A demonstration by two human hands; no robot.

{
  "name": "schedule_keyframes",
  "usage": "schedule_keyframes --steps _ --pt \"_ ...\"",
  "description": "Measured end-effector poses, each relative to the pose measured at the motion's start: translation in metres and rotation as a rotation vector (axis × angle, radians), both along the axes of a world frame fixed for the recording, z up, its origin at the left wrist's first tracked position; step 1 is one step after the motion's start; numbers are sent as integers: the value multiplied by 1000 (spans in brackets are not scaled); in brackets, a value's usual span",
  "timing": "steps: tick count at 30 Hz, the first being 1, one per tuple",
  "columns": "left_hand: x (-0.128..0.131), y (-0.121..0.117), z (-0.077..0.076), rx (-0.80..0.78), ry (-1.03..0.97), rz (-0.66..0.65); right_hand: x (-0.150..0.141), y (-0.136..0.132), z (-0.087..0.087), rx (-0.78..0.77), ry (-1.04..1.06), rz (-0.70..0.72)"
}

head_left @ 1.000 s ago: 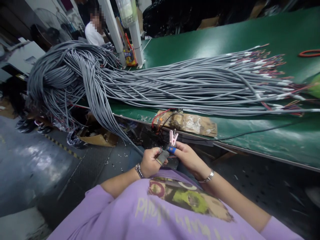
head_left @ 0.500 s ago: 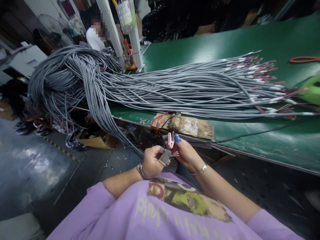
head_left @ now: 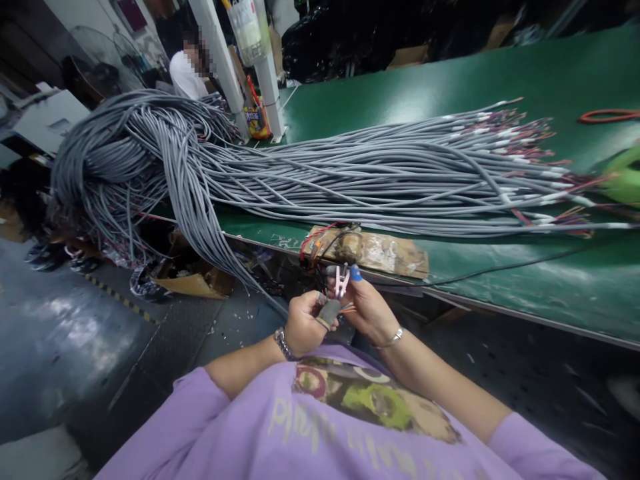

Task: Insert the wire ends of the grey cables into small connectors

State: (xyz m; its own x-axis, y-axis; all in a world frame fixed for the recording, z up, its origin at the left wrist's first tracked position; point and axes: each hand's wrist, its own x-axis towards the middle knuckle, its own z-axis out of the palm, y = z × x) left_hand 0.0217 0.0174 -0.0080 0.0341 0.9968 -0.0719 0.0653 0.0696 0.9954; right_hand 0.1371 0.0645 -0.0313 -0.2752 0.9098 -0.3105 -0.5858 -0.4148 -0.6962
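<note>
1. Left hand, lower centre of the frame: curled tightly around a grey cable, with coloured wires protruding rightward.
2. Right hand, beside it: thumb and fingers pinched on a pink clip, just below the frame's centre, above the wires.
3. Cable bundle: spans the green table, left to right.
4. Board: table's near edge, right of centre.

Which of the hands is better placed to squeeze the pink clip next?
Likely the right hand: it already holds the pink clip, while the left hand is occupied pinching thin coloured wires.
</note>
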Motion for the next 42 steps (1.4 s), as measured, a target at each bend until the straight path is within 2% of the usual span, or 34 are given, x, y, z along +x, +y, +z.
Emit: schedule_keyframes --steps 7,14,19,24,26,28,32,35,39,42 --pt "-1 -2 -1 -37 -42 -7 0 -6 -4 -16 44 24" --pt "-10 -10 -1 -49 10 -21 17 -19 -10 42 55 252" --pt "-14 -12 -14 4 98 -93 26 -30 -6 112 -154 258" --pt "-15 -9 -19 -109 73 -277 26 -28 5 296 -363 303" --pt "-16 -8 -17 -165 45 -302 26 -27 7 358 -412 330" --pt "-16 -7 -14 -229 7 -270 27 -26 6 359 -421 315" --pt "-17 -6 -11 -283 -63 -93 30 -29 -3 260 -398 208" --pt "-16 -5 -10 -292 -95 -3 30 -35 -8 200 -349 229" --pt "-15 -5 -10 -306 -118 -17 25 -43 -7 211 -329 190" --pt "-16 -4 -6 -335 -123 -91 25 -42 -1 268 -323 246"
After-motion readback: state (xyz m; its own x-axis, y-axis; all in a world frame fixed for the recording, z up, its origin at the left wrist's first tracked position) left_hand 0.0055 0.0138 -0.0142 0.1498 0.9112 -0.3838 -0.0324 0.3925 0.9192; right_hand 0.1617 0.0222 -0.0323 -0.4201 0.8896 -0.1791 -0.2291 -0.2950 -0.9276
